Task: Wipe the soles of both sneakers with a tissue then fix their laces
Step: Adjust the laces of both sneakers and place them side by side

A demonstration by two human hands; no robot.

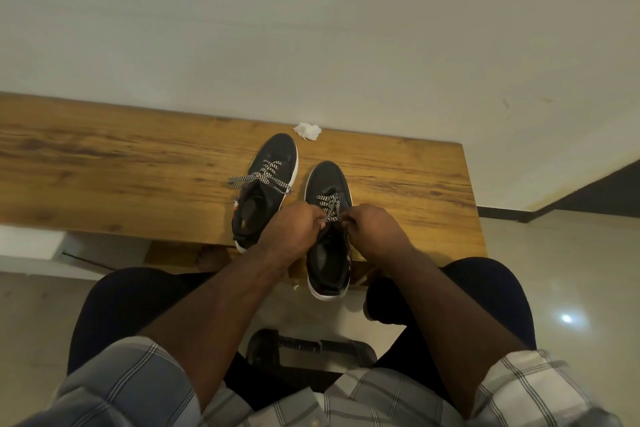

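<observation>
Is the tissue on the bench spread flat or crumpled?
Crumpled: the tissue sits as a bunched white wad beyond the left sneaker.

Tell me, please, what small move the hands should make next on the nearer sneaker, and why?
Probably pull both lace ends snug and cross them: the left hand and right hand each pinch an end of the laces on the nearer sneaker, with no bow visible.

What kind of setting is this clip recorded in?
Probably an indoor home or office room: a wooden bench stands against a plain pale wall, on a glossy tiled floor.
</observation>
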